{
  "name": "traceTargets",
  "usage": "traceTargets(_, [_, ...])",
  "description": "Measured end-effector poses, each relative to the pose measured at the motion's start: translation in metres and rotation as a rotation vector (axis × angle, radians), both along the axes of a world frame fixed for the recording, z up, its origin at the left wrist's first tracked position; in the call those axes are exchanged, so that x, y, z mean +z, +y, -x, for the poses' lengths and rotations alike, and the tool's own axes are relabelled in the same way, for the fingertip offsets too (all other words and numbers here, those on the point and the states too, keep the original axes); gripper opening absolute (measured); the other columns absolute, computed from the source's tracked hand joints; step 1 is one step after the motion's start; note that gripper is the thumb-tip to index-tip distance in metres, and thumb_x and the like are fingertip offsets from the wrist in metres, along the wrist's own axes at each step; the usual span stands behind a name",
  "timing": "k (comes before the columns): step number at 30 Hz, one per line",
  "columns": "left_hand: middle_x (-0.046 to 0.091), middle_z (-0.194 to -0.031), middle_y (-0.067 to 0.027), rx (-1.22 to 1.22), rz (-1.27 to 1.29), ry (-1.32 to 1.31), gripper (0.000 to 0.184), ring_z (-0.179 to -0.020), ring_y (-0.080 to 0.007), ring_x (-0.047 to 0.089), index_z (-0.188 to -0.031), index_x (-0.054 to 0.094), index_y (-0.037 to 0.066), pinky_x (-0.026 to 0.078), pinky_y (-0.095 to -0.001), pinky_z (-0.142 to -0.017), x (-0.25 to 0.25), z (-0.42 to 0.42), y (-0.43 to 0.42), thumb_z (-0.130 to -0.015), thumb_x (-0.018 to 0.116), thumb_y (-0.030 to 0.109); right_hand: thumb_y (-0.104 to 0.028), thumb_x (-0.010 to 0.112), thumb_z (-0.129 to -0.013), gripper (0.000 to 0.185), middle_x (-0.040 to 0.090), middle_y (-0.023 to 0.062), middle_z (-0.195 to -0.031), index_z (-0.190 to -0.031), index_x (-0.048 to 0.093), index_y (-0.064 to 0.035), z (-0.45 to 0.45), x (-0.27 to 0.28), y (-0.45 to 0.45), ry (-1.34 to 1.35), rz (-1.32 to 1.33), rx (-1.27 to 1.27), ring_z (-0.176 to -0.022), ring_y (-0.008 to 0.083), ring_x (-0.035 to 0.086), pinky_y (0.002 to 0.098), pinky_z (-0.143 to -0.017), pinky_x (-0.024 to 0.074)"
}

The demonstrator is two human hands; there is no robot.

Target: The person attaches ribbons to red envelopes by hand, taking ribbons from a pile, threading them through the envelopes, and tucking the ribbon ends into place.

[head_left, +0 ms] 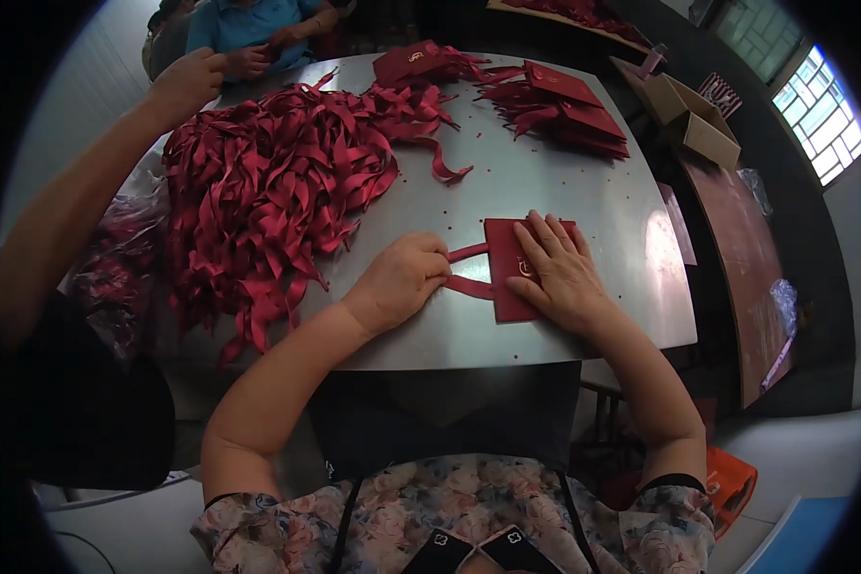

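Observation:
A small dark red bag (509, 298) with a gold mark lies flat near the front edge of the metal table (430, 350). My right hand (562, 271) rests on it with the fingers stretched out. From the bag's left side a red ribbon handle (471, 286) runs to my left hand (405, 277), whose closed fingers hold its far end. Left of my left hand is a large heap of red ribbons (277, 182).
Stacked red bags (584, 115) lie at the back right, another red bag (409, 63) at the back. A co-worker's arm (96, 172) reaches in from the left; a person in a blue shirt (244, 29) is behind the table. An open cardboard box (711, 140) stands right.

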State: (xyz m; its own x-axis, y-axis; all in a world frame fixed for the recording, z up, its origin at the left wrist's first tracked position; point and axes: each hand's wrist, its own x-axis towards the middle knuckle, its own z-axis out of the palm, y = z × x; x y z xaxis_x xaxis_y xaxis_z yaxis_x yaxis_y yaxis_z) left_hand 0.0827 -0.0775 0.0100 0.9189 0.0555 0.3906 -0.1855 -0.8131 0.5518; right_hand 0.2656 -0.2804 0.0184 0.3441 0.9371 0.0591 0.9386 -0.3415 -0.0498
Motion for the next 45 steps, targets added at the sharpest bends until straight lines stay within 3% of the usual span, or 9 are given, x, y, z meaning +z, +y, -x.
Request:
traceTargets(10, [0.061, -0.098, -0.0113, 0.189, -0.093, 0.054, 0.012, -0.098, -0.0305, 0.057, -0.081, 0.059, 0.003, 0.043, -0.0404, -0.087, 0.002, 0.017, -0.004, -0.078, 0.069, 0.008, -0.062, 0.043, -0.093, 0.079, 0.026, 0.0181, -0.157, -0.151, 0.032, -0.0090, -0.002, 0.001, 0.001, 0.006, 0.011, 0.006, -0.147, 0.0350, 0.021, 0.0483, -0.119, 0.0120])
traceTargets(17, [0.060, -0.107, -0.0110, 0.253, -0.023, -0.153, 0.013, -0.109, -0.0285, 0.055, -0.083, 0.063, 0.004, 0.037, -0.0433, -0.095, -0.010, 0.034, -0.003, -0.075, 0.068, 0.013, -0.017, 0.060, -0.089, 0.037, 0.050, 0.0147, -0.139, -0.126, 0.061, -0.0117, -0.021, 0.023, 0.061, 0.121, -0.305, 0.014, -0.127, 0.0341, 0.048, 0.0456, -0.110, 0.0310])
traceTargets(25, [0.063, -0.096, -0.0127, 0.262, 0.178, -0.224, 0.010, -0.094, -0.0344, 0.057, -0.079, 0.060, 0.003, 0.044, -0.0432, -0.084, -0.016, 0.031, 0.007, -0.075, 0.067, 0.009, -0.015, 0.067, -0.077, 0.019, 0.060, 0.0049, -0.126, -0.095, 0.074, -0.0156, -0.057, 0.023, 0.174, -0.373, -0.295, 0.731, -0.120, 0.0277, 0.053, 0.0432, -0.105, 0.0402])
traceTargets(27, [0.062, -0.102, -0.0138, 0.243, 0.157, -0.134, 0.011, -0.100, -0.0340, 0.056, -0.084, 0.061, 0.001, 0.043, -0.0416, -0.088, -0.013, 0.033, 0.008, -0.076, 0.067, 0.006, -0.015, 0.068, -0.081, 0.016, 0.065, 0.0042, -0.118, -0.096, 0.072, -0.0116, -0.064, 0.024, 0.174, -0.269, -0.349, 0.640, -0.115, 0.0226, 0.058, 0.0383, -0.102, 0.0424])
traceTargets(29, [0.062, -0.103, -0.0137, 0.235, 0.148, -0.138, 0.011, -0.101, -0.0338, 0.056, -0.084, 0.061, 0.001, 0.043, -0.0415, -0.089, -0.014, 0.033, 0.009, -0.076, 0.067, 0.005, -0.015, 0.066, -0.088, 0.015, 0.068, 0.0049, -0.110, -0.101, 0.070, -0.0074, -0.073, 0.032, 0.152, 0.492, -0.561, 0.254, -0.104, 0.0185, 0.063, 0.0320, -0.098, 0.0448])
traceTargets(32, [0.062, -0.104, -0.0130, 0.240, 0.120, -0.170, 0.011, -0.103, -0.0336, 0.056, -0.085, 0.061, 0.001, 0.043, -0.0415, -0.090, -0.013, 0.032, 0.006, -0.076, 0.067, 0.005, -0.012, 0.062, -0.091, 0.018, 0.070, 0.0106, -0.102, -0.105, 0.067, -0.0013, -0.099, 0.074, 0.092, 1.017, -0.846, -0.019, -0.093, 0.0157, 0.067, 0.0284, -0.083, 0.0516])
traceTargets(37, [0.061, -0.106, -0.0113, 0.358, -0.125, -0.297, 0.013, -0.098, -0.0337, 0.058, -0.084, 0.062, 0.003, 0.045, -0.0416, -0.085, 0.008, 0.032, -0.005, -0.074, 0.069, 0.009, -0.011, 0.060, -0.094, 0.019, 0.069, 0.0097, -0.096, -0.108, 0.063, 0.0016, -0.159, 0.125, -0.014, 1.037, -1.244, -0.305, -0.085, 0.0161, 0.066, 0.0276, -0.079, 0.0535])
traceTargets(41, [0.064, -0.092, -0.0122, 0.366, 0.413, 0.098, 0.010, -0.076, -0.0255, 0.063, -0.089, 0.064, 0.002, 0.049, -0.0367, -0.067, 0.014, 0.010, -0.016, -0.085, 0.061, 0.010, -0.011, 0.062, -0.093, 0.023, 0.068, 0.0093, -0.096, -0.113, 0.060, 0.0012, -0.152, 0.128, -0.037, 1.046, -1.454, -0.164, -0.077, 0.0134, 0.065, 0.0236, -0.064, 0.0525])
traceTargets(45, [0.064, -0.078, -0.0108, 0.412, 0.993, 0.468, 0.018, -0.057, -0.0184, 0.061, -0.091, 0.064, -0.001, 0.049, -0.0311, -0.052, 0.023, -0.033, -0.032, -0.092, 0.053, 0.013, -0.013, 0.061, -0.093, 0.025, 0.065, 0.0053, -0.085, -0.115, 0.061, -0.0026, -0.095, 0.079, -0.010, 1.045, -0.911, -0.236, -0.062, 0.0080, 0.053, 0.0232, -0.057, 0.0463])
